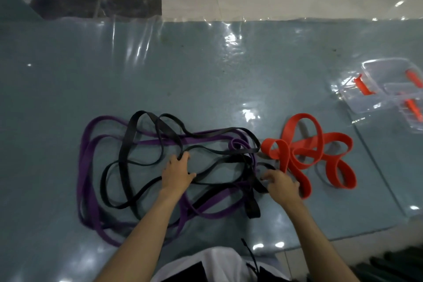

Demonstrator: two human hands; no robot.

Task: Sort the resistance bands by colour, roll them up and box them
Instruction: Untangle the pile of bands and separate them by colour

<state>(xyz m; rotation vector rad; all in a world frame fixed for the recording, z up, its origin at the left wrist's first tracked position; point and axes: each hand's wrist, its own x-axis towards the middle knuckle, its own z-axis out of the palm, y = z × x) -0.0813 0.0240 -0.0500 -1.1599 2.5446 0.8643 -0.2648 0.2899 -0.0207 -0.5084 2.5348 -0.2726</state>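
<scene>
On the tabletop (206,71), under a glossy clear sheet, purple bands (90,190) loop widest at the left, tangled with black bands (128,142). Over that tangle the left hand (177,173) rests, its fingers curled round a black strand. Further right, the right hand (282,184) pinches black strands where the tangle ends. Beside it lies a separate heap of red bands (306,149). Clear boxes (386,89) with red clips stand far right.

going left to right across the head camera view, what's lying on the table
purple bands → black bands → red bands → clear plastic boxes with orange clips.
</scene>
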